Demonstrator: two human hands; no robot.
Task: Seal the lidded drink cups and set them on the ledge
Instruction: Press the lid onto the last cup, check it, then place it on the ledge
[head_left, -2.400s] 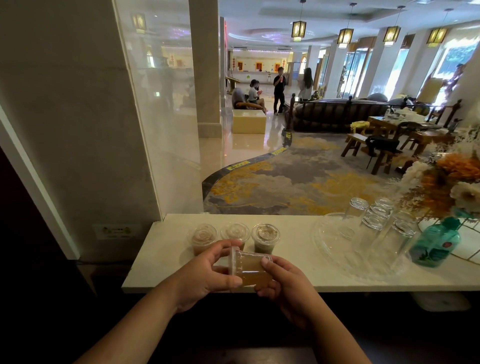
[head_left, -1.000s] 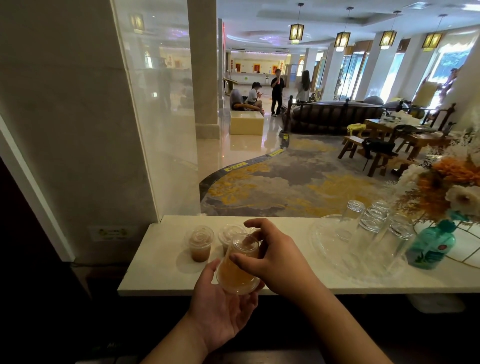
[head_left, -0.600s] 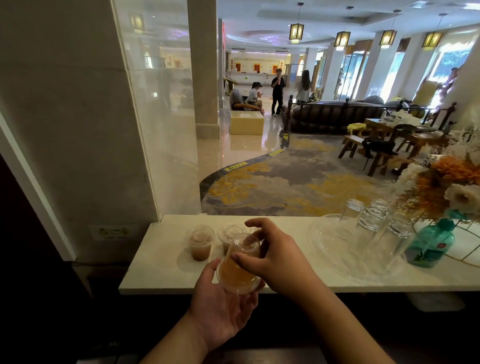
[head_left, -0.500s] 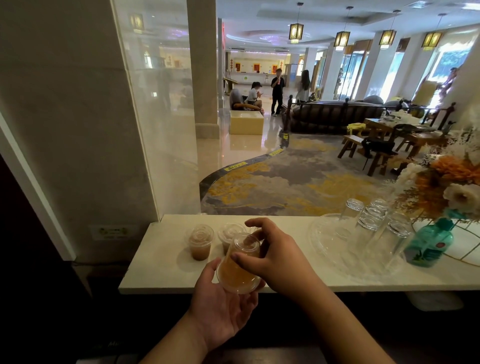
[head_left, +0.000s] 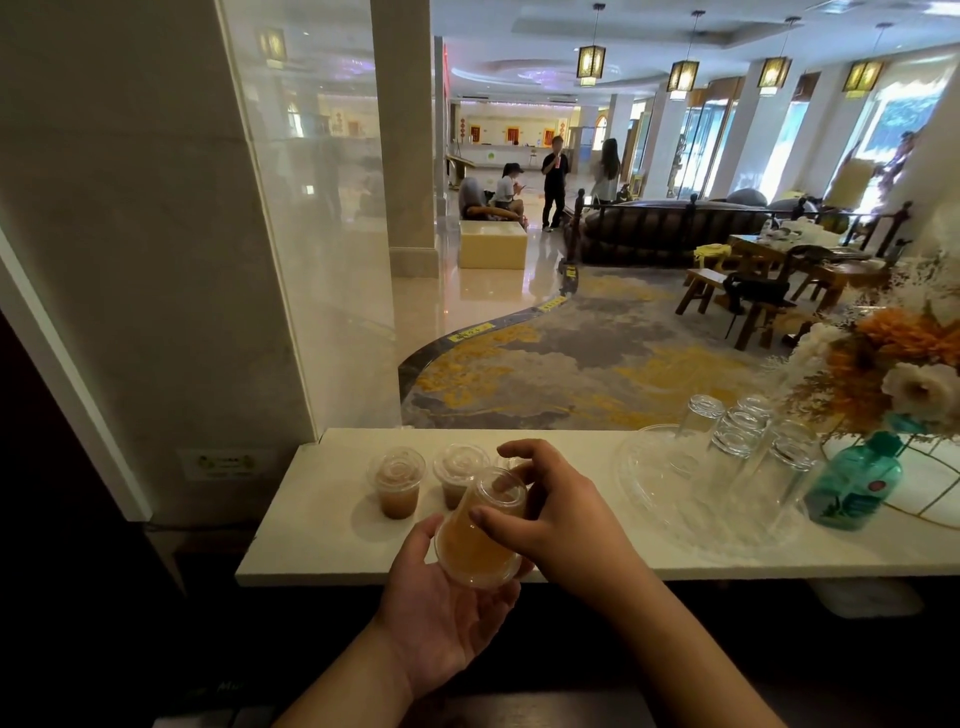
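A clear plastic cup of amber drink with a domed lid is tilted away from me just above the front edge of the pale stone ledge. My left hand cradles its base from below. My right hand wraps over the top, fingers pressing on the lid rim. Two lidded cups of brown drink stand upright on the ledge, one at the left, one partly behind the held cup. A third cup from earlier is hidden behind my right hand.
A clear round tray with several upturned glasses fills the ledge's right part. A green bottle and a flower arrangement stand at the far right. A marble wall closes the left side; a lobby with people lies beyond.
About two seconds ago both hands held the cup sideways; since then my left hand moved under its base and my right onto the lid. Over the last second nothing visibly moved.
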